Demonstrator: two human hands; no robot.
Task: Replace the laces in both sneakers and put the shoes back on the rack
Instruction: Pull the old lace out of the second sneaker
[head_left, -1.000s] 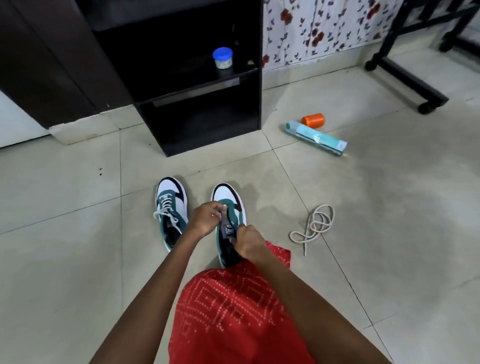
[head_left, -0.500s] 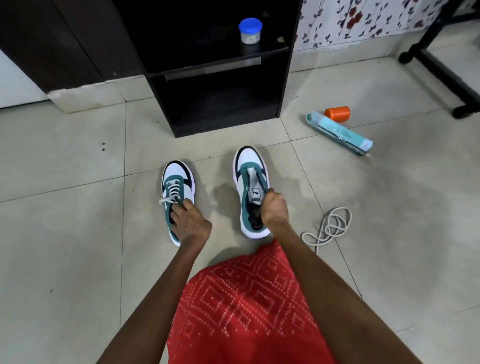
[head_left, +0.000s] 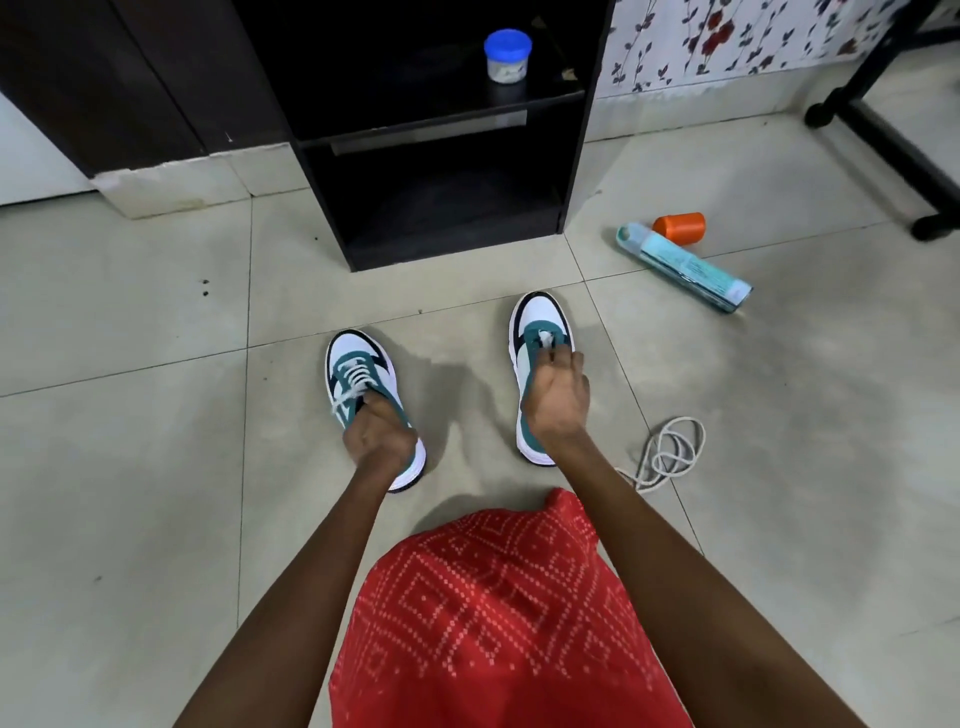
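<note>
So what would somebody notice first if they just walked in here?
Probably the two hands, left hand gripping the laced sneaker, right hand on the other sneaker, before the black rack. Then the loose white lace coiled on the tiles at right.

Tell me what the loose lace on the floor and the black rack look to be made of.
Loose lace: pale woven cord, probably cotton or polyester; it lies matte in limp coils. Black rack: likely laminated board, judging by its flat panels, square edges and faint sheen; solid wood can't be ruled out.
</note>
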